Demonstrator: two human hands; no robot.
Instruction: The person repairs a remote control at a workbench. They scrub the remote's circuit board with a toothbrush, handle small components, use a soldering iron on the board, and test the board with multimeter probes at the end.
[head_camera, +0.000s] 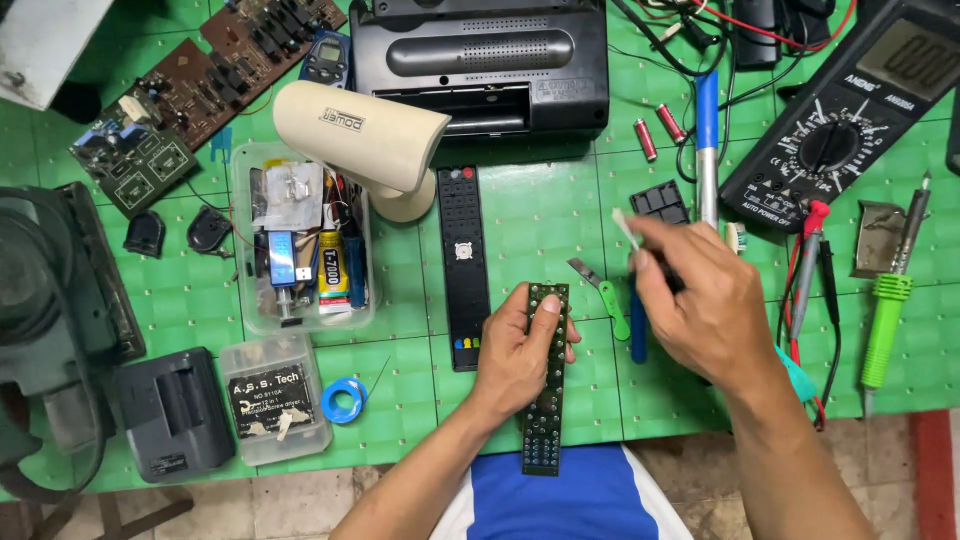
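I see my left hand (520, 355) wrapped around a long, narrow green circuit board (546, 380), thumb pressed on its face. The board's long axis runs from the near edge of the tabletop (560, 215) straight away from me; its far end points toward the black radio (480, 65) at the far edge, while its near end overhangs the near edge above my blue shorts. My right hand (705, 300) hovers just right of the board, fingers pinched shut on a small white swab-like piece (626, 228). Just left of the board lies a black remote casing (464, 265), parallel to it. The tabletop is green, with a grid, crowded with tools: a multimeter (850, 120) at the far right corner, a green screwdriver (884, 315) near the right edge. Below the near edge, I see tiled floor.
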